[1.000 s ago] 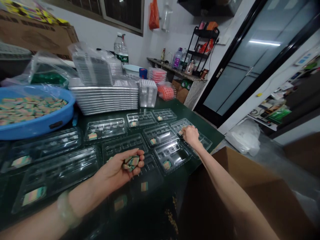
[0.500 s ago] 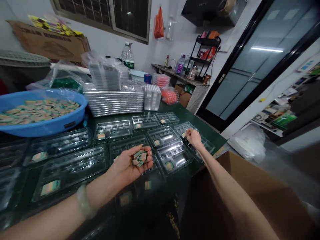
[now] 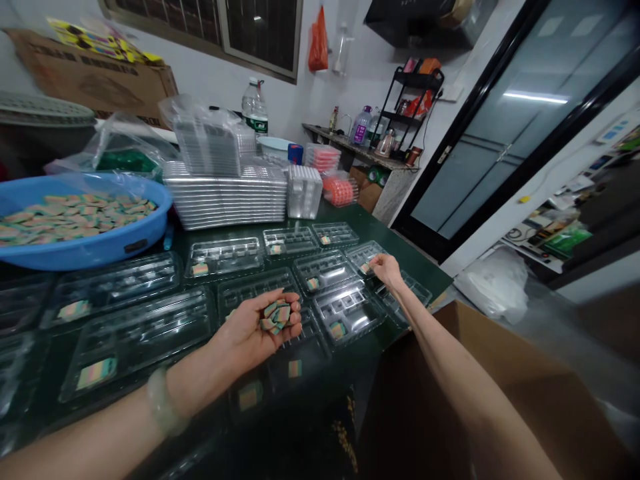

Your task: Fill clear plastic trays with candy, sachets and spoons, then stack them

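I've my L hand (image 3: 257, 331) cupped half-open, palm up, w/ a heap of striped pcs (image 3: 277, 317) in it. My R hand (image 3: 387, 270) has fingertips bunched at a single pc (image 3: 365, 269) in a clear tray (image 3: 363, 251); can't tell if they grip it. More pcs lie in the blue tub (image 3: 107, 251), far L.

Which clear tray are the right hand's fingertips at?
The clear tray just beyond the neighbouring tray under the right forearm: the right hand has its fingertips beside this tray's striped piece; other trays' visible pieces lie away from that hand.
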Demonstrator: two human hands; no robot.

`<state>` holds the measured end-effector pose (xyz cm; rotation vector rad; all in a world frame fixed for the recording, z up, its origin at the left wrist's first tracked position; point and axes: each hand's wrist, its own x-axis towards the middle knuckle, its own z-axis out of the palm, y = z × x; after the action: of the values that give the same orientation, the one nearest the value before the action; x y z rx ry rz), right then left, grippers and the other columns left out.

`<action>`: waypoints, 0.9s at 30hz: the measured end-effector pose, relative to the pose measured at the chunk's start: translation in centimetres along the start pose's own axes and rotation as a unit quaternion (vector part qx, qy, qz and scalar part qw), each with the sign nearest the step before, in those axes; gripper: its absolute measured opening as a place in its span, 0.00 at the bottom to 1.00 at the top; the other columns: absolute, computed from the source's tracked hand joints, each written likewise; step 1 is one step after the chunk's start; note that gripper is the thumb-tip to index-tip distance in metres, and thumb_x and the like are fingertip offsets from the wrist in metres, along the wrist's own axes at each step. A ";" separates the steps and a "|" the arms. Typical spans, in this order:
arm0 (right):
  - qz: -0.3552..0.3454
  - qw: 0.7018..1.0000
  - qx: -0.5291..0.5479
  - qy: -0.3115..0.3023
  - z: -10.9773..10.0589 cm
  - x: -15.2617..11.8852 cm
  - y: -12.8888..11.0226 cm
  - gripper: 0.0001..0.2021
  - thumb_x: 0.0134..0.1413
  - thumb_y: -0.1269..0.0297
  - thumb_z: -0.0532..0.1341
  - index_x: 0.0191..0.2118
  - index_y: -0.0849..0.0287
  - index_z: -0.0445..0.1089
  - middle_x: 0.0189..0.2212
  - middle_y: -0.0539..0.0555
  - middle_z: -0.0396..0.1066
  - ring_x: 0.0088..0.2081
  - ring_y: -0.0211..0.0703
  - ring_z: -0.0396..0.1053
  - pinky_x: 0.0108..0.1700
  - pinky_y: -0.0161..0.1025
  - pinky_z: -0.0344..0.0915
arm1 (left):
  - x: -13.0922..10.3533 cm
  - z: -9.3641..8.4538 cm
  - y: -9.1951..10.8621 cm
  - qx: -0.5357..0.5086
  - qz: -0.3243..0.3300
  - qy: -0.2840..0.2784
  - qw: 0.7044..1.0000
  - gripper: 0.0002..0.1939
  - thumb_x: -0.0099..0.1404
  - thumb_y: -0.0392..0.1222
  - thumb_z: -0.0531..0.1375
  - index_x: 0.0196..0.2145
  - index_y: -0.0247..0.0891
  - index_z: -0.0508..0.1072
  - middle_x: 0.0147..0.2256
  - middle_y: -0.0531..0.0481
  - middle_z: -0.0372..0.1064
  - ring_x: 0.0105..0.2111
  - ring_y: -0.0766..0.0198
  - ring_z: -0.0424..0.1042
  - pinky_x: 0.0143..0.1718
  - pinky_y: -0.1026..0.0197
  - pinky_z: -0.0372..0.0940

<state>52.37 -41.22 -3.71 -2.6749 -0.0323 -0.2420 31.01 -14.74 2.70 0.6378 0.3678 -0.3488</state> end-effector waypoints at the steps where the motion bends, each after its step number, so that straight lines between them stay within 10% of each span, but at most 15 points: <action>1: 0.002 1.000 0.009 0.005 0.1 0.1 0.1 0.08 0.45 0.69 0.56 0.30 0.63 0.72 0.26 0.52 0.72 0.26 0.35 0.67 0.26 0.29 0.58 | 0.0 0.0 0.0 0.002 0.001 0.003 1.000 0.08 0.61 0.35 0.53 0.33 0.27 0.69 0.28 0.45 0.64 0.24 0.66 0.66 0.27 0.59 0.67; 19: 0.061 0.994 -0.084 0.031 -0.5 -1.1 -2.1 0.10 0.44 0.67 0.56 0.29 0.60 0.75 0.32 0.60 0.72 0.38 0.49 0.66 0.36 0.39 0.61 | -0.3 0.4 0.0 -0.001 -0.003 0.024 1.000 0.07 0.61 0.34 0.53 0.32 0.27 0.69 0.27 0.44 0.66 0.23 0.65 0.67 0.26 0.58 0.69; 27: -0.064 0.989 -0.131 0.026 -1.8 -3.7 -4.2 0.11 0.49 0.70 0.54 0.35 0.63 0.73 0.40 0.63 0.67 0.47 0.55 0.58 0.47 0.50 0.53 | 0.3 0.1 0.0 -0.071 0.011 0.017 0.997 0.10 0.63 0.38 0.51 0.32 0.27 0.68 0.31 0.38 0.68 0.34 0.55 0.72 0.37 0.51 0.68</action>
<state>48.17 -38.20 -0.95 -2.9307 -0.1662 -0.3797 31.24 -14.84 2.63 0.5083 0.4137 -0.2882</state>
